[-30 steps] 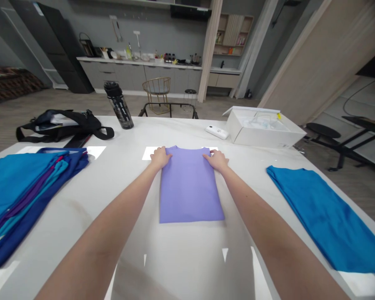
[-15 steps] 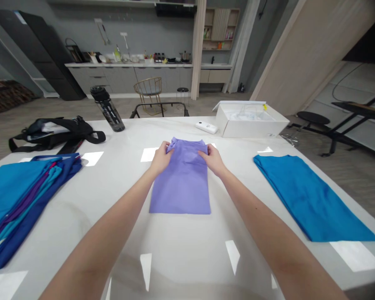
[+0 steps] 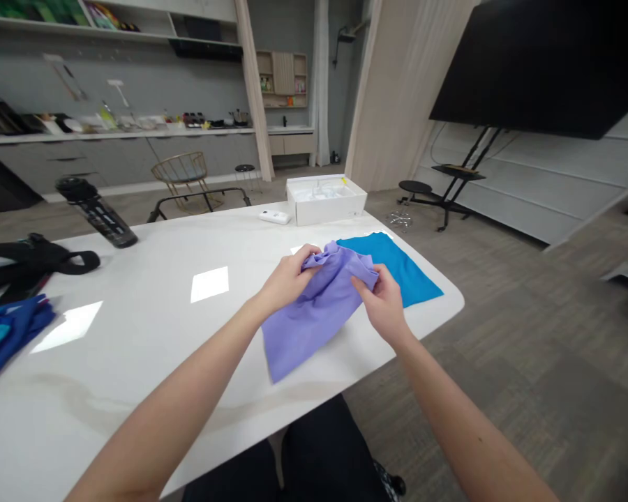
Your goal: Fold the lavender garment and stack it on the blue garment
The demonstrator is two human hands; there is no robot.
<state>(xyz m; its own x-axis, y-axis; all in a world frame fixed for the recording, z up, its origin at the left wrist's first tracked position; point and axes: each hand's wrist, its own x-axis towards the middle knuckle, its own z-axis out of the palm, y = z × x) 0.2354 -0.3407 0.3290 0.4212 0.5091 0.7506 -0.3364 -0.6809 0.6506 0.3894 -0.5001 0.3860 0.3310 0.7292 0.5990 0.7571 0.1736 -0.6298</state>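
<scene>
A light purple folded garment (image 3: 314,321) hangs from both my hands, its lower end over the white table (image 3: 188,362). My left hand (image 3: 292,275) pinches its gathered upper left corner. My right hand (image 3: 384,300) grips the upper right corner, thumb on the near side. Just behind and to the right, a blue folded garment (image 3: 402,268) lies flat near the table's right end, partly covered from view by the purple one. The purple garment's exact kind is not clear from its folded shape.
At the table's far side stand a white box (image 3: 327,209) and a small white device (image 3: 275,217). To the left are a dark bottle (image 3: 102,216), a black bag (image 3: 36,261) and a pile of folded clothes (image 3: 10,335). The table's rounded right corner is close by.
Both hands have lifted the purple garment and carried it right, towards the blue one. It now hangs at a slant. My view has turned to the right.
</scene>
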